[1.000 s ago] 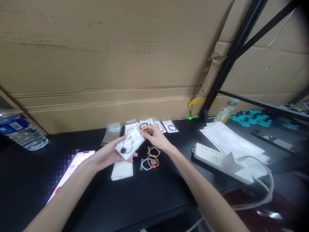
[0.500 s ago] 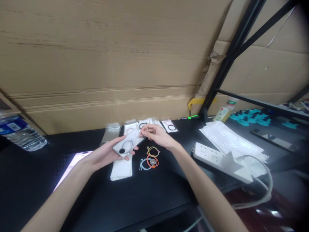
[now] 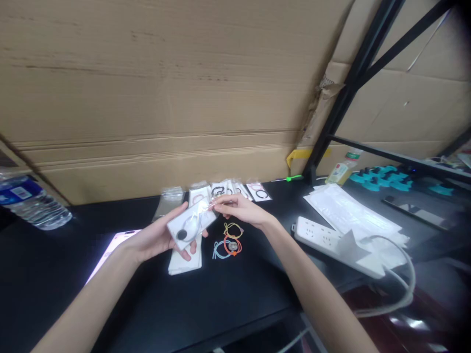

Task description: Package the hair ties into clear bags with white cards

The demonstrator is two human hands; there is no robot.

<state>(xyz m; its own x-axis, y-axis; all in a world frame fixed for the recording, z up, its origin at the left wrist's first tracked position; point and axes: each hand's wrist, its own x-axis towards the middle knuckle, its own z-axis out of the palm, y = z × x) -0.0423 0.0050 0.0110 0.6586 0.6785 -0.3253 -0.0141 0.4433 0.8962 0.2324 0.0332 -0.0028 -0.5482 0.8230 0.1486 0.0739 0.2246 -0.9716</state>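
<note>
My left hand (image 3: 162, 238) grips a white card in a clear sleeve (image 3: 189, 226) with a hair tie and a dark round piece on it. My right hand (image 3: 239, 208) pinches the sleeve's upper right end, fingers pressed together. Below the hands lie loose hair ties (image 3: 228, 240), yellow, orange and light blue, on the black table (image 3: 206, 304). A stack of white cards (image 3: 186, 260) rests under my left hand. Several packed cards (image 3: 235, 189) lie in a row behind.
A water bottle (image 3: 31, 203) lies at the far left, a phone (image 3: 110, 250) beside my left forearm. A white power strip (image 3: 333, 242) with cable, white sheets (image 3: 349, 213), teal parts (image 3: 382, 177) and a black frame post (image 3: 331, 127) stand right. Cardboard (image 3: 165, 98) walls the back.
The card in my left hand has tilted and shifted slightly left and down. My right hand stays pinched at its upper end. The view has drifted a little.
</note>
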